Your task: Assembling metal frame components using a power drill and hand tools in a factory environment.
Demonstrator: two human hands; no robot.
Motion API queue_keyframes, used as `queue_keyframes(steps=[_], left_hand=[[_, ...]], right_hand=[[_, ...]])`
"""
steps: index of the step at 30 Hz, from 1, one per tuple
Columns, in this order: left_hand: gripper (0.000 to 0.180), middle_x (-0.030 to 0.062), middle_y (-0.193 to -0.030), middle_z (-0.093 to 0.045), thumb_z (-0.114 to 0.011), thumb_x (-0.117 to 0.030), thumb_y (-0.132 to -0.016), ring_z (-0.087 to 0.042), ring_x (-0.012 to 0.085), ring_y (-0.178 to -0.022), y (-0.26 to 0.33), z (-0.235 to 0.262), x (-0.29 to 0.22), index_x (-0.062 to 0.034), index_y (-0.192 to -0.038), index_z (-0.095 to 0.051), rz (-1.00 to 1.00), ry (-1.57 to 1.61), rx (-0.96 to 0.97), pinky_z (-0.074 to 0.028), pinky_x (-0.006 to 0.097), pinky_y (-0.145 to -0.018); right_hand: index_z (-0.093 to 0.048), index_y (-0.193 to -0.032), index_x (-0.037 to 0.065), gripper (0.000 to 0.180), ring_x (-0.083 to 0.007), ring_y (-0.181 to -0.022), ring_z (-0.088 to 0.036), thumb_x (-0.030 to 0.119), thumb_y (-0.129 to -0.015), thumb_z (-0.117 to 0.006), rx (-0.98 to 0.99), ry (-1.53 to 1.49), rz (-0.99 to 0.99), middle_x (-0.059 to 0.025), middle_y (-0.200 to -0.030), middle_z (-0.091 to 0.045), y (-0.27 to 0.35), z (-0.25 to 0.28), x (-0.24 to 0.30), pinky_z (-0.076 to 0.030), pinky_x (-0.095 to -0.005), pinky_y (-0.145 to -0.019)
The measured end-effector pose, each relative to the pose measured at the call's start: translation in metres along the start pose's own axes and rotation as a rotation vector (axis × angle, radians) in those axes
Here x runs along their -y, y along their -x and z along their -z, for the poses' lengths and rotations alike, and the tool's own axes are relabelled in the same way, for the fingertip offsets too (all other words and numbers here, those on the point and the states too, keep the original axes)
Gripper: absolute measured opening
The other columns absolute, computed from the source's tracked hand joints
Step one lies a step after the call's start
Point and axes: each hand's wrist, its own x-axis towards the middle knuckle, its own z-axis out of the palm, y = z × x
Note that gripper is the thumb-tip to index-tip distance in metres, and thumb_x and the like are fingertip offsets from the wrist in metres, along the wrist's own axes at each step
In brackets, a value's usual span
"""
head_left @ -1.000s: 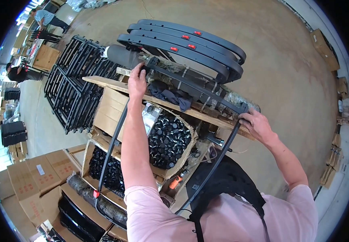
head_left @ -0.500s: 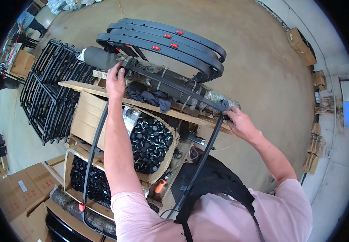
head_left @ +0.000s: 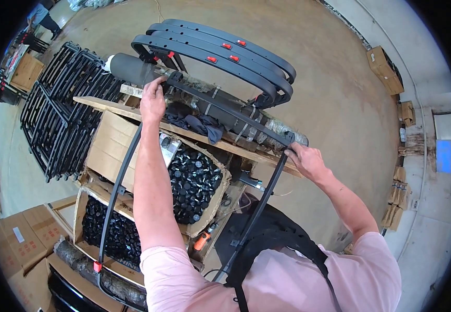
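Observation:
A black metal frame rests with its straight crossbar along a padded, plastic-wrapped roll. Its two side bars run back toward my body. My left hand is closed round the frame by the crossbar's left corner joint. At the right corner, my right hand grips it with the thumb and fingers curled on the bar. Part of the left side bar is hidden behind my left forearm. A red clip sits low on that side bar. Beyond the roll, several curved dark frames with red clips hang together.
Below the crossbar, a carton of black knobs stands beside another box of black parts. A wooden board, dark cloth and an orange-handled tool lie near. Stacked black frames fill the left floor.
The view has shifted slightly. Both hands stay on the frame's corners, with the right hand's fingers drawn a little closer round its corner.

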Motion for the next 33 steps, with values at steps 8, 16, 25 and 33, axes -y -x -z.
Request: queue_keyframes(steps=[8, 16, 25, 33], left_hand=[[0.028, 0.007, -0.127, -0.065, -0.063, -0.027, -0.1, -0.067, 0.0238, -0.105, -0.002, -0.002, -0.012, -0.0214, -0.126, -0.071, 0.153, -0.062, -0.007, -0.053, 0.038, -0.094], [0.032, 0.0087, -0.12, -0.07, -0.06, -0.024, -0.1, -0.067, 0.0266, -0.108, 0.002, -0.002, -0.009, -0.0213, -0.131, -0.067, 0.165, 0.118, -0.038, -0.052, 0.04, -0.095], [0.029, 0.0066, -0.13, -0.061, -0.06, -0.028, -0.1, -0.063, 0.0291, -0.118, 0.001, -0.002, -0.024, -0.0269, -0.128, -0.069, 0.228, -0.086, 0.004, -0.05, 0.041, -0.099], [0.029, 0.0094, -0.131, -0.065, -0.064, -0.03, -0.099, -0.064, 0.0274, -0.119, 0.0, 0.0, 0.009, -0.0233, -0.126, -0.07, 0.126, 0.091, -0.029, -0.05, 0.04, -0.099]], right_hand=[[-0.063, -0.106, -0.001, 0.04, -0.0424, -0.086, -0.071, 0.036, -0.093, -0.069, 0.21, 0.071, -0.142, -0.0219, -0.086, -0.072, -0.003, 0.014, 0.008, -0.056, -0.052, -0.08], [-0.064, -0.11, 0.005, 0.034, -0.0422, -0.08, -0.07, 0.036, -0.094, -0.068, -0.009, 0.089, -0.018, -0.0197, -0.079, -0.07, -0.006, 0.007, 0.004, -0.056, -0.0526, -0.074], [-0.06, -0.11, 0.005, 0.034, -0.0432, -0.083, -0.07, 0.038, -0.1, -0.061, 0.136, 0.127, -0.077, -0.0223, -0.083, -0.071, -0.009, 0.007, 0.01, -0.055, -0.0552, -0.073], [-0.058, -0.105, 0.0, 0.039, -0.0442, -0.083, -0.07, 0.036, -0.092, -0.067, 0.205, 0.177, -0.004, -0.0244, -0.081, -0.071, -0.012, 0.014, 0.008, -0.055, -0.054, -0.075]])
